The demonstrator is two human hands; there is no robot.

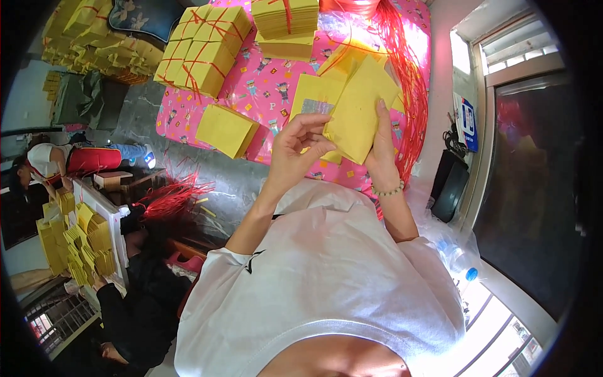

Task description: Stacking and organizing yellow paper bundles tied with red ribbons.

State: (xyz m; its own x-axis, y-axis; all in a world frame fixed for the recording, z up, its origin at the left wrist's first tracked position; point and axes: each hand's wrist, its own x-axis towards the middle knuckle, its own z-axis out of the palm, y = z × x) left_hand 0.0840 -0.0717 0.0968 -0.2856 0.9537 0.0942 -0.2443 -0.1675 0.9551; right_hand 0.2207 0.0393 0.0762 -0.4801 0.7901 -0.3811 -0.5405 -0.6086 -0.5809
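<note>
My left hand (pixel 298 147) and my right hand (pixel 380 151) both grip a fanned sheaf of yellow paper sheets (pixel 355 107), one sheet showing a silver square. My left fingers pinch the sheaf's lower left edge; my right hand holds its right side, fingers stretched up behind it. The sheaf hangs over a pink patterned table cover (pixel 264 88). A loose stack of yellow sheets (pixel 226 130) lies just left of my left hand.
Bundles of yellow paper tied with red string (pixel 198 53) and a taller stack (pixel 286 25) sit at the table's far side. Red strings (pixel 408 81) hang along the right. Another person in black (pixel 141 295) works at a white table (pixel 107 220) lower left.
</note>
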